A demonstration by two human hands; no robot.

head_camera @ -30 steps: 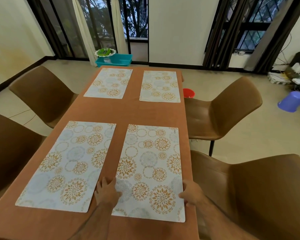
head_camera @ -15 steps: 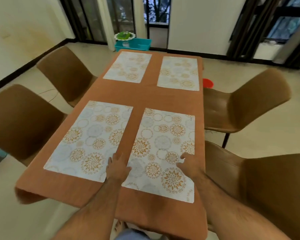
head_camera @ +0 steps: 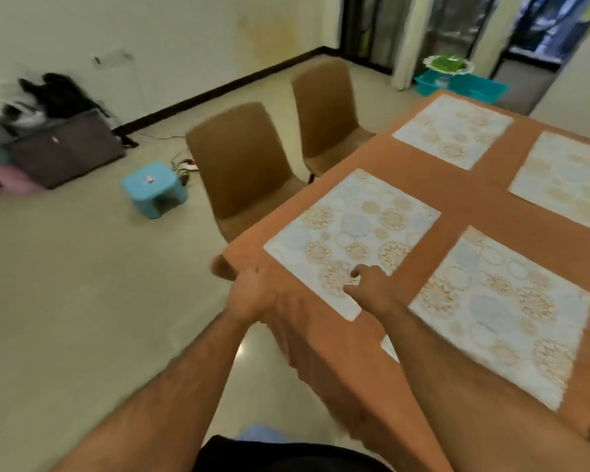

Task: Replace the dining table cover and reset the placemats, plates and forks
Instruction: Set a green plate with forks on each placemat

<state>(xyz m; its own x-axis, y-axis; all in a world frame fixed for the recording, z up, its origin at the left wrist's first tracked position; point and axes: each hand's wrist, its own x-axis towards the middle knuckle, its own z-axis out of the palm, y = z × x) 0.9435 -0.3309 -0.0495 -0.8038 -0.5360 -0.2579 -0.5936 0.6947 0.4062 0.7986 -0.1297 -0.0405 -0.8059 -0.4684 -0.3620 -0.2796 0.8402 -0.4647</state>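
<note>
An orange-brown table cover [head_camera: 464, 216] lies over the dining table. Several pale placemats with orange and blue circles rest on it. My right hand [head_camera: 372, 287] lies on the near-left placemat [head_camera: 355, 229], fingers bent, at its near corner. My left hand [head_camera: 256, 294] is at the table's near-left corner, on the cover's edge; blur hides whether it grips the cloth. The near-right placemat [head_camera: 501, 308] lies untouched, with two more placemats [head_camera: 453, 129] behind. No plates or forks are on the table.
Two brown chairs [head_camera: 242, 165] stand along the table's left side. A blue stool [head_camera: 154, 187], cables and a dark suitcase [head_camera: 65, 148] are on the floor to the left. A teal tray [head_camera: 464, 85] with a green-and-white dish sits on the floor behind the table.
The view swung left. Both hands left the near-right placemat: my right hand moved onto the near-left placemat, my left hand to the table's near-left corner.
</note>
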